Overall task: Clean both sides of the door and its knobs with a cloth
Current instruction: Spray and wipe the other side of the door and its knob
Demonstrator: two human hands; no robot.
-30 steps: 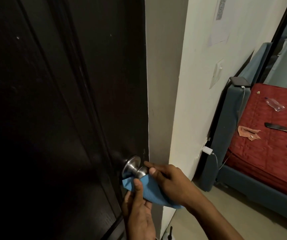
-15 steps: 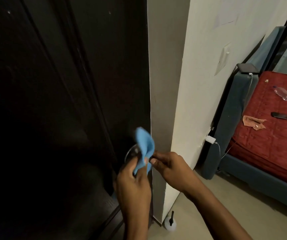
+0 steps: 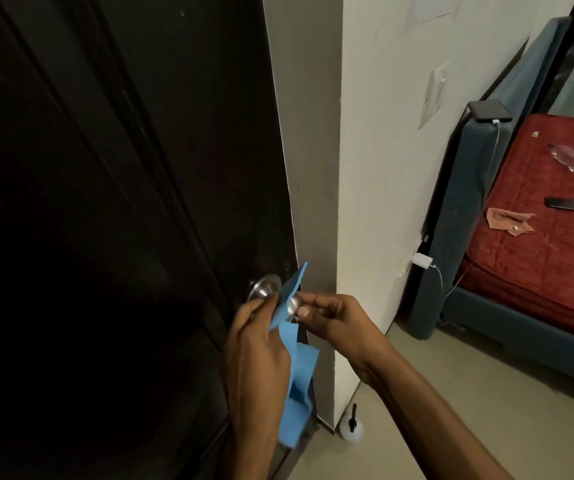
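L hand (image 3: 258, 344) sits just below-left of the door knob (image 3: 292, 308), back of hand to camera, fingers curled round the blue cloth (image 3: 296, 362) — gripping it at the knob. R hand (image 3: 330, 317) is right beside the knob on its right, thumb and forefinger tips pinched together at the knob's rounded end, touching it or the cloth edge; can't tell which exactly. Other R fingers are curled in.

Cloth: one corner sticks up above the knob, against the door edge; the rest hangs down in a loose fold below the knob, betw. the L wrist and the door edge. Cloth passes behind the knob's ball, betw. it and the round metal rose plate (image 3: 264, 289), which is just left of the knob on the dark door (image 3: 123, 202).

Right of the knob: the pale wall (image 3: 382, 168) corner. Further right, well apart from the knob — a white charger (image 3: 422, 261) plugged in low on the wall, w/ cable running up to a phone (image 3: 490, 110) on the blue bed frame (image 3: 462, 220). On the red bedspread (image 3: 538, 254): a clear plastic bottle (image 3: 569, 158), another dark phone (image 3: 570, 206), an orange rag (image 3: 510, 221). Below the knob, on the floor by the wall base, a small white doorstop (image 3: 351, 433) w/ black stem.
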